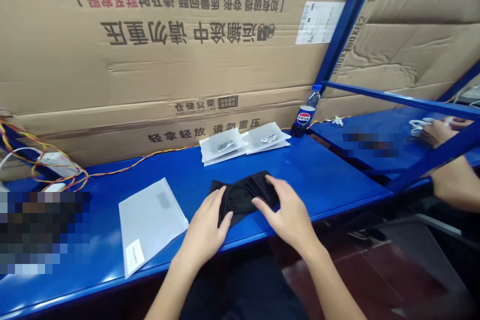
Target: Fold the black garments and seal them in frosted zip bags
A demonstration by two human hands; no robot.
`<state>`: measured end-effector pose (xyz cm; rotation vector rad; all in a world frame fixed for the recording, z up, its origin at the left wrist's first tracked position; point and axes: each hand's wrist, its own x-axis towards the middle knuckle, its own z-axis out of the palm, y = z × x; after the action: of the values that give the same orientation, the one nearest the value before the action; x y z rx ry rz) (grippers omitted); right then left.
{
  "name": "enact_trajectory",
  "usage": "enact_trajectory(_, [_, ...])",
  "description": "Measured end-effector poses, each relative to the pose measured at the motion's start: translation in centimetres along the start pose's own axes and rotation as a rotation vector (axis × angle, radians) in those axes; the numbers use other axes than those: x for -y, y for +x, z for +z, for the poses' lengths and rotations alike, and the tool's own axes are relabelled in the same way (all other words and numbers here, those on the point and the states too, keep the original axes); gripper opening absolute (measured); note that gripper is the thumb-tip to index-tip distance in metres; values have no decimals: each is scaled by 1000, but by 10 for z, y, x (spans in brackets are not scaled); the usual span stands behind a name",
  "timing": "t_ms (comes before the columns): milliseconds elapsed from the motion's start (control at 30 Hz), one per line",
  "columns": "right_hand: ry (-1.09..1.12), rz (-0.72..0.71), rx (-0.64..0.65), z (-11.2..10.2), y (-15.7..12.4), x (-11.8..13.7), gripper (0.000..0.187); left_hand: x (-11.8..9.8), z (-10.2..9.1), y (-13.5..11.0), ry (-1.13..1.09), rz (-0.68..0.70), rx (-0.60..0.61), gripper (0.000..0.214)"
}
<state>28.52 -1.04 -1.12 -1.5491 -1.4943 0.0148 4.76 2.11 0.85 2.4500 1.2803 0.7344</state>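
Observation:
A piece of black folded cloth (243,195) lies on the blue shelf top in front of me, its surface creased. At its left end, my left hand (206,222) holds the cloth, thumb on the near side and fingers over the far side. My right hand (287,210) grips the opposite end, with the thumb on top and fingers at the far edge. What kind of garment or cloth it is, I cannot tell. Left of my hands lies a flat frosted plastic zip bag (150,220) with a white label near its lower corner.
Behind the cloth are two smaller frosted bags (225,146) (266,137) with dark marks. A cola bottle (305,112) stands by the blue post (337,35). Wires (123,166) and a power strip (60,164) lie left. Large cardboard (150,70) backs the shelf. Another person's hands (437,132) handle white cord at right.

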Motion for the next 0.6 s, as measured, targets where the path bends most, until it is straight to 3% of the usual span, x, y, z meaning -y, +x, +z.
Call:
enact_trajectory(67, [-19,-36,78,4,-4,7,60,3,-5,-3,29,-7,-2,49])
enact_trajectory(200, [57,28,88,3,8,11,39,11,-14,-8,86,-53,-39,40])
enact_trajectory(300, [164,170,23,-7,26,-4,42,24,-25,-12,109,-97,-87,37])
enact_trajectory(433, [60,377,-57,-18,38,-37,55,42,-41,-11,130,-187,-159,36])
enact_trajectory(600, [80,286,-39,-7,45,-49,56,54,-58,5,108,-230,-146,40])
